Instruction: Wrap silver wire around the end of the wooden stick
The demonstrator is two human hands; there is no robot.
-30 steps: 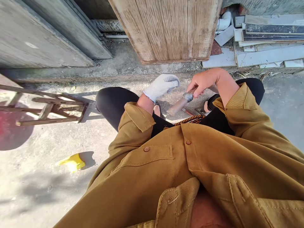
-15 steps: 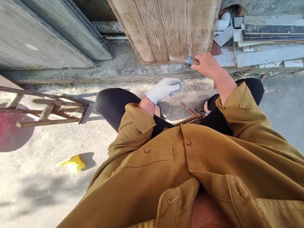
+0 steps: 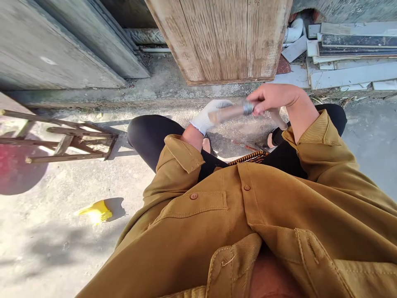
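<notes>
My right hand [image 3: 274, 98], bare, is wrapped round the handle of a brush [image 3: 231, 112] with a wire-wound neck. Its pale head, smeared by motion, points left, and the handle's end sticks out below the hand. The head overlaps my left hand [image 3: 207, 116], which wears a white knitted glove. The left fingers look curled but are partly covered by the brush; whether the two touch, I cannot tell. Just beyond both hands, a worn wooden panel [image 3: 231, 45] with vertical boards leans on the concrete ledge.
A wooden stool [image 3: 74, 136] lies on its side at the left, beside a blurred red round object [image 3: 18, 165]. A yellow object [image 3: 98, 211] is on the ground. Stacked boards [image 3: 353, 54] and a white pipe [image 3: 294, 31] are at the right. A red-handled tool [image 3: 243, 145] lies between my feet.
My right hand has drawn the brush back from the panel's lower edge, down and towards me, over the gloved left hand. My left hand has stayed about where it was.
</notes>
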